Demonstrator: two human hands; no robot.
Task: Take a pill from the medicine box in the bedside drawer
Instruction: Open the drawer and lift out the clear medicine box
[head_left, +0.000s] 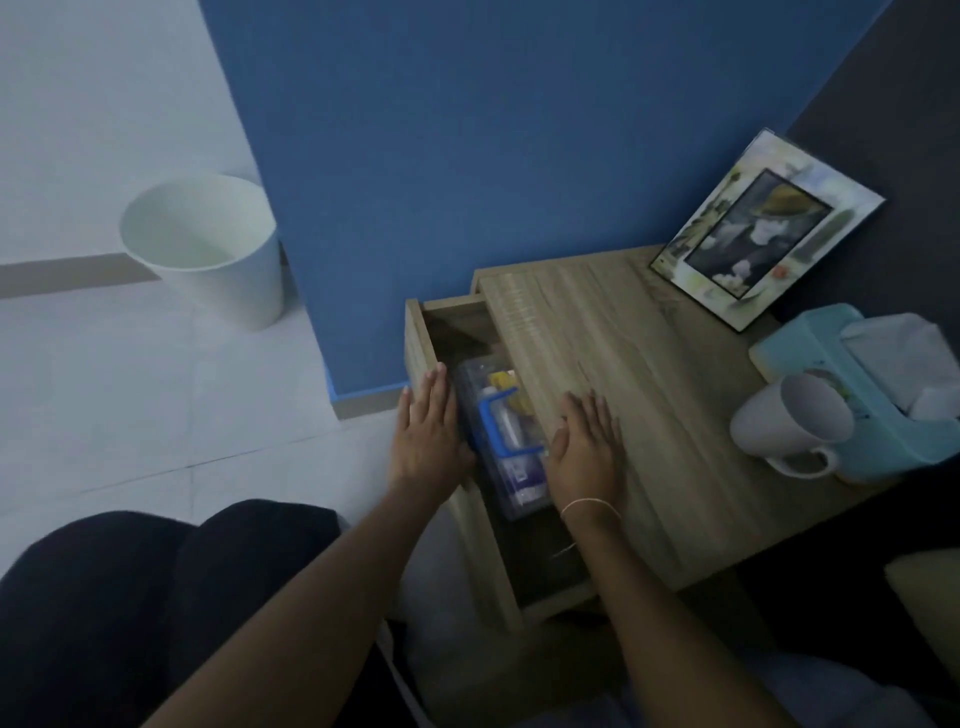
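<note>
The wooden bedside drawer (421, 343) is pulled out to the left of the nightstand. Inside it lies a clear plastic medicine box (511, 452) with a blue handle, with small bottles and packets visible through its lid. My left hand (428, 436) is flat against the box's left side, fingers extended, next to the drawer front. My right hand (587, 447) lies flat at the box's right side, partly over the nightstand top's edge. Whether the hands press on the box I cannot tell. No pill is visible.
On the nightstand top (649, 415) stand a picture frame (763, 228), a light-blue tissue box (872, 395) and a white mug (795, 421) on its side. A white waste bin (208, 244) stands on the floor left of the blue wall. My dark-clothed knees fill the lower left.
</note>
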